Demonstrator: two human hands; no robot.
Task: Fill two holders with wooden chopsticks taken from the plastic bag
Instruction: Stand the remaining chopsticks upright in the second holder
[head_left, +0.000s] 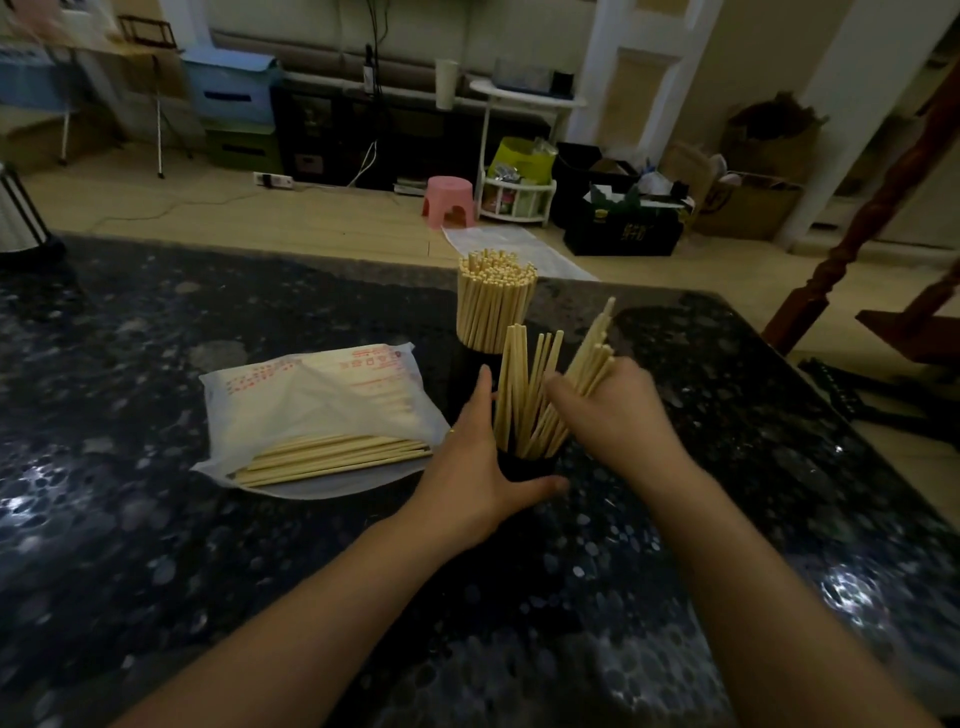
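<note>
A dark holder (527, 464) stands on the black speckled table (156, 545) with several wooden chopsticks (519, 389) upright in it. My left hand (475, 462) wraps around the holder's left side, thumb across its front. My right hand (610, 410) grips a bundle of chopsticks (592, 358) whose lower ends reach into that holder. Behind it a second holder, packed full of chopsticks (493, 304), stands upright; its dark body is mostly hidden. To the left lies the white plastic bag (317, 400), open at its near end, with several chopsticks (337, 457) sticking out.
The table's far edge runs just behind the full holder, and its right edge slopes down past my right arm. A dark wooden post (852, 244) stands off the right side. A pink stool (449, 200), boxes and shelves sit on the floor beyond.
</note>
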